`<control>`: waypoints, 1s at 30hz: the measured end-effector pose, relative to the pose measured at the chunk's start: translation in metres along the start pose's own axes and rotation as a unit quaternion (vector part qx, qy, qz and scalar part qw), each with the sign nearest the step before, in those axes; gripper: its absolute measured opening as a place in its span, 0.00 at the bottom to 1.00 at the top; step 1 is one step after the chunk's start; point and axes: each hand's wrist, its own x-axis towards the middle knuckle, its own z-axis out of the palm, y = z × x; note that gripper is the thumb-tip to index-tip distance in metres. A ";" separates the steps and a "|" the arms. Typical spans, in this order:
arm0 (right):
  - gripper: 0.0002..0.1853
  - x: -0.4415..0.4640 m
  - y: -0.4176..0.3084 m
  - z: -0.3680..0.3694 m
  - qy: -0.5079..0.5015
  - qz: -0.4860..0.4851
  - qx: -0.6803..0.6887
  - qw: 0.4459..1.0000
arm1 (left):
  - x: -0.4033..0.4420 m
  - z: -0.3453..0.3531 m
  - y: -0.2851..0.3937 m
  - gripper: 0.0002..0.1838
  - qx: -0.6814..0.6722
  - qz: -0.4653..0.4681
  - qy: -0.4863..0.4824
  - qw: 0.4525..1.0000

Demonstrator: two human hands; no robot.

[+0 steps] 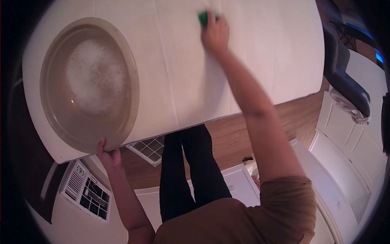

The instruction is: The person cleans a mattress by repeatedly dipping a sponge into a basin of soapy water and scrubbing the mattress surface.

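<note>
An oval beige basin [136, 87] with cloudy, foamy water stands at the left on a pale, cream-coloured surface [187, 73] with faint seams. At the basin's near rim is my left hand [109, 154], its thumb and fingers pinching the edge. My right arm reaches far across the surface. Near its far side, my right hand [216, 32], slightly blurred, presses on a small green item [203, 18], perhaps a sponge or brush, mostly hidden under the fingers.
The surface's near edge runs just in front of my legs [187, 166]. A dark grey chair-like piece [345, 73] with a light cloth [349, 106] over it is at the right. An air conditioner [75, 183] shows at the lower left.
</note>
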 end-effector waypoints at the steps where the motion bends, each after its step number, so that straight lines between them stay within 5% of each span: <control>1: 0.22 0.041 0.009 0.015 -0.012 -0.001 0.001 1.000 | 0.001 0.004 -0.001 0.22 0.000 0.000 0.003 1.000; 4: 0.17 0.039 0.012 0.008 -0.016 -0.037 0.011 0.999 | -0.001 -0.004 0.002 0.23 0.028 0.005 0.060 0.998; 7: 0.23 -0.138 -0.001 -0.078 -0.208 0.081 0.025 0.975 | 0.020 -0.019 -0.001 0.22 0.009 0.021 0.030 0.999; 9: 0.28 -0.263 -0.017 -0.143 -0.239 0.089 0.062 0.965 | 0.021 -0.024 -0.002 0.22 0.001 0.016 0.069 0.997; 12: 0.28 -0.241 0.000 -0.128 -0.234 0.034 0.053 0.970 | 0.012 -0.013 -0.006 0.22 -0.020 0.011 0.035 0.999; 17: 0.20 0.070 0.021 0.020 -0.107 -0.018 -0.030 0.994 | 0.004 -0.001 -0.009 0.22 -0.005 0.028 0.084 0.996; 18: 0.15 0.106 -0.011 -0.008 -0.195 0.101 0.009 0.976 | 0.003 0.002 -0.009 0.22 -0.006 0.026 0.083 0.996; 20: 0.21 0.022 0.003 -0.012 -0.079 -0.003 0.060 0.995 | -0.004 0.001 -0.013 0.22 -0.012 0.021 0.083 0.996; 22: 0.24 -0.102 -0.013 -0.064 -0.225 0.038 0.032 0.973 | -0.002 0.009 -0.012 0.22 -0.014 0.024 0.069 0.997; 25: 0.30 -0.254 -0.036 -0.134 -0.298 0.003 0.087 0.951 | -0.003 0.015 -0.014 0.23 -0.028 0.027 0.134 0.990; 30: 0.24 -0.067 -0.046 -0.023 -0.187 -0.097 -0.029 0.977 | -0.009 0.020 -0.019 0.21 -0.048 0.021 0.076 0.996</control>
